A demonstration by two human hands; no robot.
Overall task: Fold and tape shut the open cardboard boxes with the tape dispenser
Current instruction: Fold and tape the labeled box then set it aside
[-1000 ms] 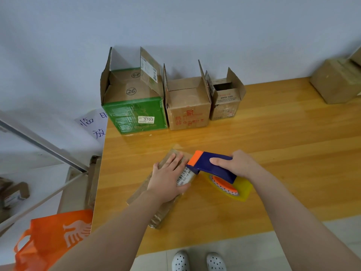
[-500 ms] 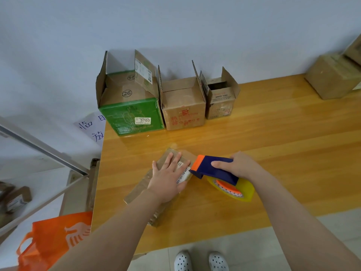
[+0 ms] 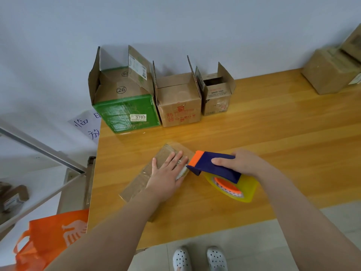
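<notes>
The left hand [image 3: 166,174], fingers spread, is pressing flat on the low cardboard box [image 3: 139,180] beneath it, probably steadying it, while the right hand [image 3: 241,163] just beside is gripping the tape dispenser [image 3: 214,169] at the box's edge and three open boxes [image 3: 178,102] are standing beyond both.
</notes>
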